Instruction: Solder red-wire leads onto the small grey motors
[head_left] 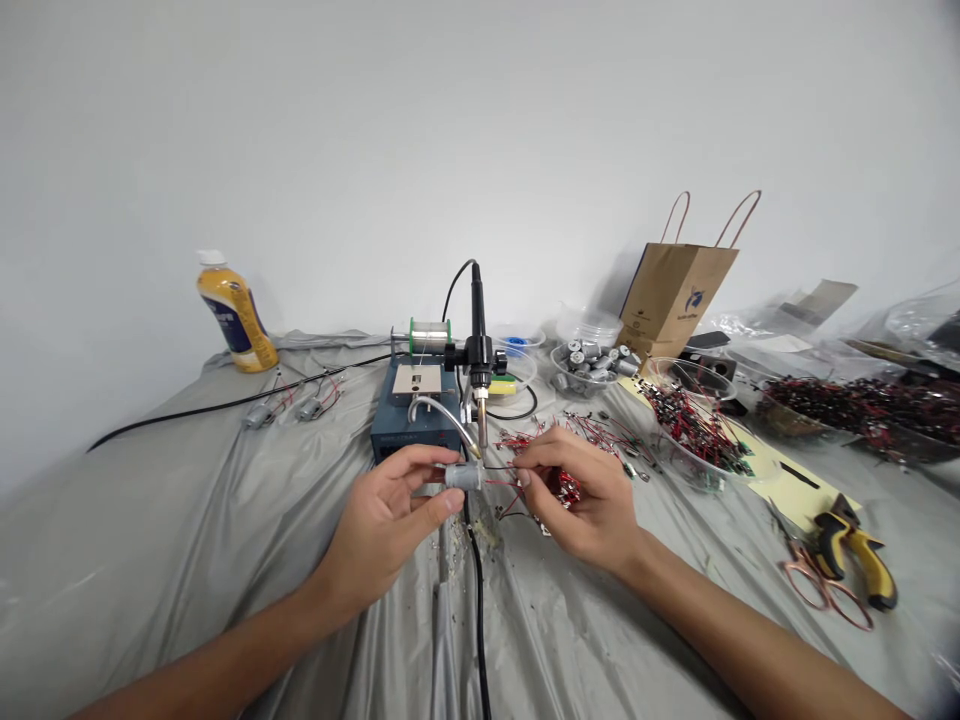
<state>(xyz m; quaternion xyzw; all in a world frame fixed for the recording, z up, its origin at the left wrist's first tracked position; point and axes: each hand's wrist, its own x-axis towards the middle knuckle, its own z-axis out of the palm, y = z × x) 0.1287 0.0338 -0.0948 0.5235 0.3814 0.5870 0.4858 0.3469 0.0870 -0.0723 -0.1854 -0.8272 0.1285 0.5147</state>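
- While a yellow bottle (244,325) stands at the upper left of the frame, two wired motors (259,414) lie at its lower right.
- Left hand (390,520), left of centre: thumb and fingers clamped on the grey motor (463,477) at mid-frame.
- Soldering iron (478,320), centre: tip pointing down near the grey motor's right end.
- Right hand (581,495), right of centre, apart from the left: fingertips pinched on a black wire (498,467).
- Paper bag (675,300): upper right.
- Pliers (873,570): lower right.

Electronics workshop, by its soldering iron (478,310), solder spool (430,336) and pliers (871,567).
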